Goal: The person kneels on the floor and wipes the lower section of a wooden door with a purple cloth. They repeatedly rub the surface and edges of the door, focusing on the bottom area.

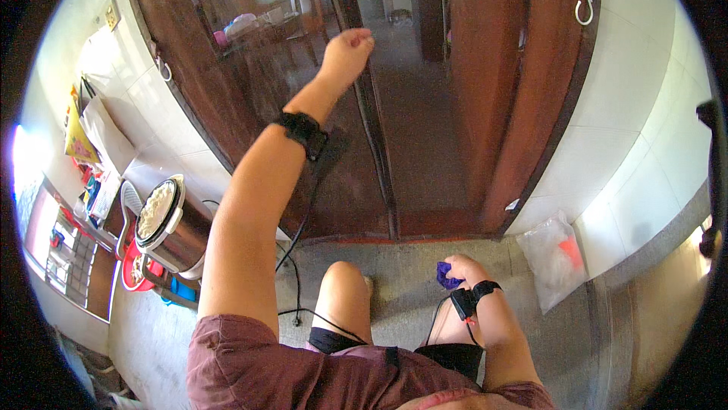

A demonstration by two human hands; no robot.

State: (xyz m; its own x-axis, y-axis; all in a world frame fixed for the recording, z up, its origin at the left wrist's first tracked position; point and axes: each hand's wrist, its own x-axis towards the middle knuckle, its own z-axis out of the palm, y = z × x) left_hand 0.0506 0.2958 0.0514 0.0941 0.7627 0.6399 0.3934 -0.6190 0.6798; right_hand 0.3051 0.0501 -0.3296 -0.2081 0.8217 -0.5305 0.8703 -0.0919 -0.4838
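Observation:
My left hand [348,53] is raised with bent fingers in front of the meeting edge of glossy dark-brown wooden double doors [421,120]. Whether it grips that edge or anything else cannot be told. Low on the right, near my knee, my right hand [465,269] is closed on a crumpled purple cloth [449,276]. Each wrist wears a black strap with a small device, the left one [304,131] and the right one [466,301], and black cables run from them. The doors reflect the room behind.
A cooker [185,239] with its lid raised stands at left, beside a red basin [129,273] and something blue. Bags [105,126] hang on the left wall. A clear plastic bag [551,262] lies against the right wall. White hooks flank the doors, the right one [584,9] near the top.

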